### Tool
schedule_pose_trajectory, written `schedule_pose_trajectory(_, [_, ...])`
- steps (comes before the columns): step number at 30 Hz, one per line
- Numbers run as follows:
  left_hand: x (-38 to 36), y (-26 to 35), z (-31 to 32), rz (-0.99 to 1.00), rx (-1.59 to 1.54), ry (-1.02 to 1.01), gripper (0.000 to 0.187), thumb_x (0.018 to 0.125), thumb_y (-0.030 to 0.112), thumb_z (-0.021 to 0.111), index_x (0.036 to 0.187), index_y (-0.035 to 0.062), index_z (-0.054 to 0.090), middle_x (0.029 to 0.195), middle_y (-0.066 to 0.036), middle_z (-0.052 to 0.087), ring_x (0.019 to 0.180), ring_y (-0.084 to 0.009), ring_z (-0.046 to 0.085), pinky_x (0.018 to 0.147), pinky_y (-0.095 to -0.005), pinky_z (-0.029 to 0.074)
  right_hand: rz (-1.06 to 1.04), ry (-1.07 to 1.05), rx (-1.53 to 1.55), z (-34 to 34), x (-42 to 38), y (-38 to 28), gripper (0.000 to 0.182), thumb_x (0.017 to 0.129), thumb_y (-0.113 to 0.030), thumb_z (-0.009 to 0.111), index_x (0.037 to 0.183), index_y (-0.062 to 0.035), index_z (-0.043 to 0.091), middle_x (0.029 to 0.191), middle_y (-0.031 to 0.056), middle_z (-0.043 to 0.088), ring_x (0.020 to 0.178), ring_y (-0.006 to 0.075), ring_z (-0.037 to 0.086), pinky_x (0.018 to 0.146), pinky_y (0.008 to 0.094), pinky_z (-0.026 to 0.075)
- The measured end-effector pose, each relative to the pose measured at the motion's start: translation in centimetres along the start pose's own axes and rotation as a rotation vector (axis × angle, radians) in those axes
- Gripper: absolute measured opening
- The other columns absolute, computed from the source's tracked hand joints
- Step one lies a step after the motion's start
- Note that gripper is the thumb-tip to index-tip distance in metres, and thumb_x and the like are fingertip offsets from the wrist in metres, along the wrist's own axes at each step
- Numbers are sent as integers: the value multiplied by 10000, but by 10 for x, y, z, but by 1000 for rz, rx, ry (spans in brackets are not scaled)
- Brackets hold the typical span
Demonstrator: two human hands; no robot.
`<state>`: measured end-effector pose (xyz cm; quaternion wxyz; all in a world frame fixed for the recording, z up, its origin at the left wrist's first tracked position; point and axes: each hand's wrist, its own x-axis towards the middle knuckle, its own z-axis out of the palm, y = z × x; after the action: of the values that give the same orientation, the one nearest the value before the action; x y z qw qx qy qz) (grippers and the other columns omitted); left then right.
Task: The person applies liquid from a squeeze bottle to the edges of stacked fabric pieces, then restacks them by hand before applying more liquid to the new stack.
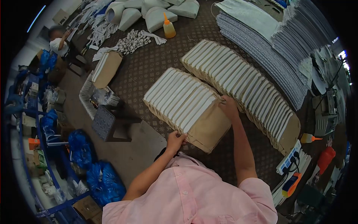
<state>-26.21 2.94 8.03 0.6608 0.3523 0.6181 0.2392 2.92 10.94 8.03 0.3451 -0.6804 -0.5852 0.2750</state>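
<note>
A row of overlapping brown paper pieces with white strips [175,98] lies on the patterned tabletop in front of me. At its near end, the last piece shows a wide brown paper panel [209,128]. My left hand [176,142] is closed at the left edge of this piece, thumb and fingers pinching near the end of its white strip. On the opposite edge, my right hand [228,107] has its fingers bent around the paper, with the fingertips partly hidden. A longer row of similar pieces [242,82] runs alongside, just right of my right hand.
Grey patterned sheets [257,48] are stacked at the right. A glue bottle [169,28] stands farther back; another bottle [307,138] lies near a power strip [289,156]. A stool [106,123] and blue bags [106,181] are at left. Another person [59,44] sits far left.
</note>
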Motion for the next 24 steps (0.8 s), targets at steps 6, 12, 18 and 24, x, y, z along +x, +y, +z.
schedule_pose_trajectory(6, [2, -5, -1, 60, -28, -5, 211, 804, 171, 661, 748, 4, 544, 649, -71, 593, 559, -122, 585, 520, -232, 489, -28, -21, 30, 7, 3, 12, 295, 703, -112, 640, 960, 12, 567, 876, 156, 604, 822, 305, 595, 710, 356, 462])
schedule_pose_trajectory(12, [-4, 5, -2, 35, -14, -38, 242, 806, 201, 662, 770, -10, 549, 701, -77, 600, 591, -121, 591, 537, -223, 487, -37, 102, -248, 3, -12, -32, 354, 729, -74, 637, 1059, 11, 542, 999, 181, 568, 936, 348, 552, 774, 385, 454])
schedule_pose_trajectory(18, [-8, 23, -39, -44, 59, -161, 316, 839, 278, 620, 925, -23, 573, 783, -85, 622, 672, -130, 608, 594, -230, 502, -215, 263, -261, 24, -71, -60, 322, 774, -65, 621, 1079, 0, 541, 1132, 198, 488, 1047, 365, 480, 876, 417, 404])
schedule_pose_trajectory(24, [-1, 29, -123, -111, -37, -107, 265, 864, 263, 592, 968, 20, 583, 877, -87, 635, 749, -148, 625, 646, -250, 508, -281, 261, -361, 59, -84, -33, 276, 815, -78, 581, 1074, 9, 543, 1148, 206, 481, 1119, 381, 438, 926, 441, 368])
